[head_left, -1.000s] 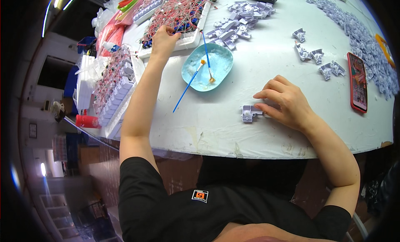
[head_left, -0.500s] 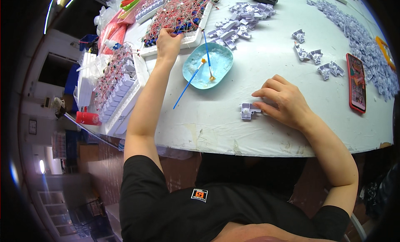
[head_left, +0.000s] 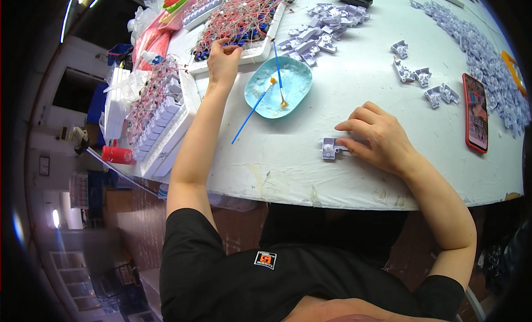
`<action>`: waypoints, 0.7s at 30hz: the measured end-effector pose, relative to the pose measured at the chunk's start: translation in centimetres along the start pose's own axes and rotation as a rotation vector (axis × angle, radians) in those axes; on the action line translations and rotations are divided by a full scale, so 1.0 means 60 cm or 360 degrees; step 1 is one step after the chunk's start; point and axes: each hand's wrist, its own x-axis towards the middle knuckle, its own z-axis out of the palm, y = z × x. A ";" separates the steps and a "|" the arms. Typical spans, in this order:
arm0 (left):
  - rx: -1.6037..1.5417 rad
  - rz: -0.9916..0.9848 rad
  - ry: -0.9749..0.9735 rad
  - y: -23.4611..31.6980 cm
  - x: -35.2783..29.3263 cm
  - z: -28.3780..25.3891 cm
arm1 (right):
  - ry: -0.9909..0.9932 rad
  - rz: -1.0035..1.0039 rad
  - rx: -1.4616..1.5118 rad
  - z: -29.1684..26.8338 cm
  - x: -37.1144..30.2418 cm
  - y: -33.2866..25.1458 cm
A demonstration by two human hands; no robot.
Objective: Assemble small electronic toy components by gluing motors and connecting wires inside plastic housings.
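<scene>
My left hand [head_left: 223, 66] reaches to the near edge of a white foam tray [head_left: 256, 56] heaped with red-and-white wires and small dark blue parts [head_left: 235, 31]. Its fingers are bent together against the parts; what they pinch, if anything, is hidden. My right hand [head_left: 379, 138] rests on the table with fingers loosely curved and thumb and index finger apart. Its thumb tip touches or nearly touches a small light-grey plastic housing [head_left: 328, 149], which lies flat on the table.
Between the hands sits a light-blue dish [head_left: 260, 103] with two blue-handled brushes [head_left: 247, 118]. Loose grey housings [head_left: 318, 31] are piled behind it, with a larger heap [head_left: 482, 62] far right. A red-cased phone [head_left: 475, 114] lies right; another wired tray [head_left: 160, 122] stands left.
The whole view has shifted very slightly. Both hands stay in nearly the same places, and the housing has not moved.
</scene>
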 end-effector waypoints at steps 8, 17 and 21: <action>0.0134 0.0072 0.0053 0.027 -0.005 0.010 | -0.0010 0.0014 -0.0008 -0.001 -0.001 0.001; 0.0171 0.0044 0.0019 0.016 0.016 0.008 | -0.0018 -0.0016 -0.0001 0.001 0.001 -0.001; 0.0201 0.0056 -0.0034 0.011 0.023 0.016 | -0.0020 -0.0007 0.0011 0.000 0.000 -0.002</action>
